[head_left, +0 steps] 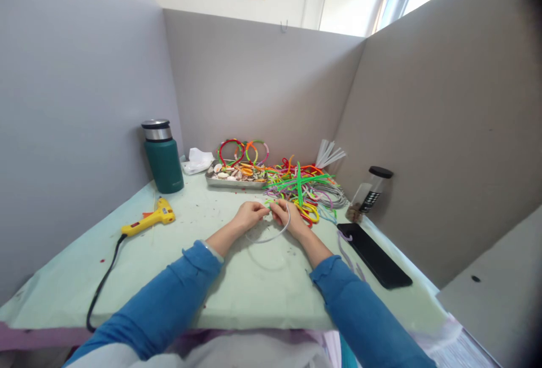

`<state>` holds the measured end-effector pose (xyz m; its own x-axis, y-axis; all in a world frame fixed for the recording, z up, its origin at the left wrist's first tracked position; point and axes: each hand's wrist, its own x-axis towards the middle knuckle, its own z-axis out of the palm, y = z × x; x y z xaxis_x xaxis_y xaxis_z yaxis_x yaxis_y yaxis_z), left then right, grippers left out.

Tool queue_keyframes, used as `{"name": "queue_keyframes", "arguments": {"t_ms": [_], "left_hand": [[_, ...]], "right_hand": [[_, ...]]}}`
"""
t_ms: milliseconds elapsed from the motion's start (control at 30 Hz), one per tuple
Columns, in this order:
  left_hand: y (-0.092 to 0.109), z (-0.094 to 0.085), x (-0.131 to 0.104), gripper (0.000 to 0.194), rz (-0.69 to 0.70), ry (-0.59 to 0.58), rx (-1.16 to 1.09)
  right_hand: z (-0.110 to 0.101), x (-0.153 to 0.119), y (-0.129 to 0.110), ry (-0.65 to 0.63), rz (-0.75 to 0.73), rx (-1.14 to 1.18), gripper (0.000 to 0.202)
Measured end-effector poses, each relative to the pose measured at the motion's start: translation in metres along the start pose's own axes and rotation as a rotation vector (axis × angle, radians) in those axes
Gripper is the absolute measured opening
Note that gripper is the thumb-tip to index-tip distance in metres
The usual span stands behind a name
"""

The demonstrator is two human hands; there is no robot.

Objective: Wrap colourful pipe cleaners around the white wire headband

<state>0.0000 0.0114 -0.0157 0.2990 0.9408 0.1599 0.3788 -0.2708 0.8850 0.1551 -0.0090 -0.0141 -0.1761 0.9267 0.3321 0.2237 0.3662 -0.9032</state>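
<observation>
Both hands meet over the middle of the table, fingertips pinched close together. My left hand and my right hand are closed on a thin grey-white cord, which bends in a loop below them. A small bit of green pipe cleaner shows at the fingertips; exactly how it sits on the cord is hidden. Just beyond my right hand lies a tangled pile of coloured pipe cleaners, with grey cord coils at its right.
A metal tray of shells stands at the back, with colourful wrapped rings behind. Left are a green bottle, white tissue and a yellow glue gun. Right are a black phone, a clear jar and white sticks.
</observation>
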Motion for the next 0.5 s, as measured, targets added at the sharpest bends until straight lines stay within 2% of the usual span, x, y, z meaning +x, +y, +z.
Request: {"name": "queue_keyframes", "arguments": {"t_ms": [267,500], "left_hand": [[0.0096,-0.002,-0.0071,0.03,-0.069,-0.079,-0.093],[0.0099,-0.0016,-0.0083,0.028,-0.113,-0.161,-0.208]], "right_hand": [[-0.001,0.0002,0.0025,-0.021,-0.004,0.007,0.035],[-0.0005,-0.0002,0.0029,-0.037,-0.024,0.029,0.035]]}}
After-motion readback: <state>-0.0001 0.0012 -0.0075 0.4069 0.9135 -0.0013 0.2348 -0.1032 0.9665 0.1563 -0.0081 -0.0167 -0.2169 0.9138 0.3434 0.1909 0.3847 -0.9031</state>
